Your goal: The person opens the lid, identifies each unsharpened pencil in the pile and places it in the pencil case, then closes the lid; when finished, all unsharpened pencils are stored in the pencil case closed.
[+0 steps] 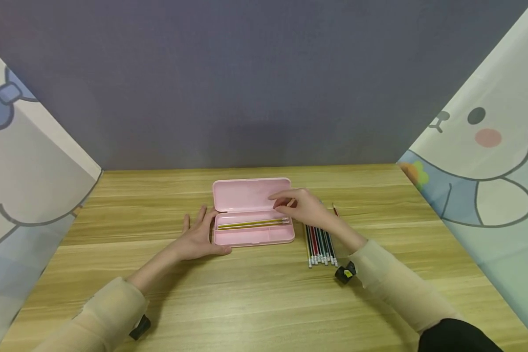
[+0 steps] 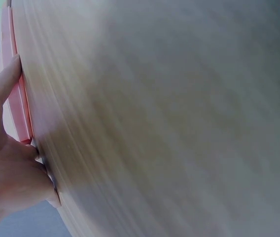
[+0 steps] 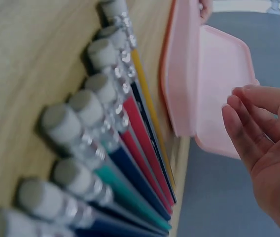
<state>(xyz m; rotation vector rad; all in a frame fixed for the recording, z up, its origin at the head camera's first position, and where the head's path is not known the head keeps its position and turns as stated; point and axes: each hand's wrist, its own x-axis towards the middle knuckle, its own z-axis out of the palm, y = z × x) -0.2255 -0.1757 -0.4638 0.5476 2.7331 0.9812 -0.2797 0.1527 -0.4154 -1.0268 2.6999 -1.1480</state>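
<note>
A pink pencil case [image 1: 246, 237] lies on the wooden table with its lid [image 1: 251, 194] raised at the back. Inside its long rear compartment are a few yellow-striped pencils [image 1: 251, 224], eraser ends to the right. My left hand [image 1: 198, 240] rests at the case's left end, fingers spread and thumb [image 2: 7, 79] along the front wall. Over the right side of the case hovers my right hand [image 1: 305, 208], its fingers loosely bent with nothing between them, as the right wrist view shows. Just right of the case lies a row of pencils [image 1: 319, 244], partly hidden under my right forearm.
In the row, the pencils' white erasers [image 3: 63, 123] face me; the shafts are red, green, dark blue and yellow. One dark red pencil [image 1: 335, 209] lies a little apart on the right. A grey panel [image 1: 251, 98] rises behind the table [image 1: 246, 303], with cartoon-printed sheets at both sides.
</note>
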